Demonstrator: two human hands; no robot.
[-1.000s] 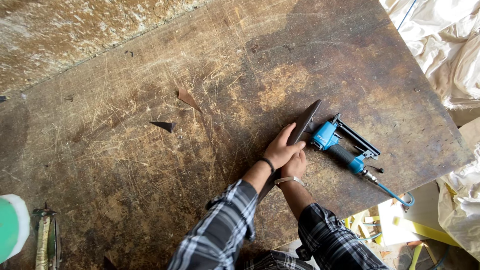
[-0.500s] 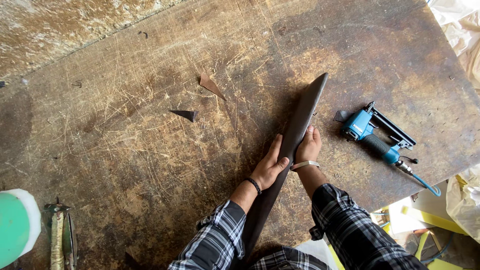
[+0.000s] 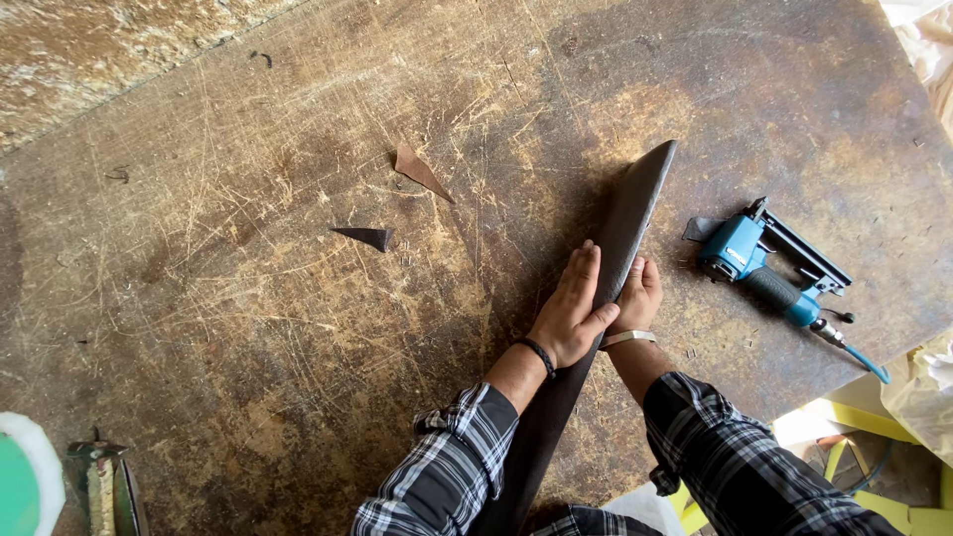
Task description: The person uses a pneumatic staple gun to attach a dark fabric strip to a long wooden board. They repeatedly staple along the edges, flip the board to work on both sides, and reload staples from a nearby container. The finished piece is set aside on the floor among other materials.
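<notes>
Long dark panel [image 3: 623, 238] stands on its edge on the scratched wooden table [image 3: 248, 328], running from near the table's front edge, between the forearms, up and away to a rounded tip. All places below taken from this panel.

Left hand [image 3: 574, 310]: flat against the panel's left face, fingers stretched along it, thumb hooked over the top edge. Pressing, not clenched. Black band on the wrist.

Right hand [image 3: 638, 295]: against the panel's right face, fingers curled up toward the top edge, gripping it from that side. Metal bangle on the wrist. Both sleeves plaid.

Right of the panel, apart from it: blue staple gun [image 3: 759, 266] lying on its side, hose trailing off toward the table edge.

Left of the panel: brown triangular scrap [image 3: 419, 171], and farther left a smaller dark triangular scrap [image 3: 365, 236], both flat on the table.

Far left, at the front corner: green-and-white round thing [image 3: 18, 481], partly cut off.
</notes>
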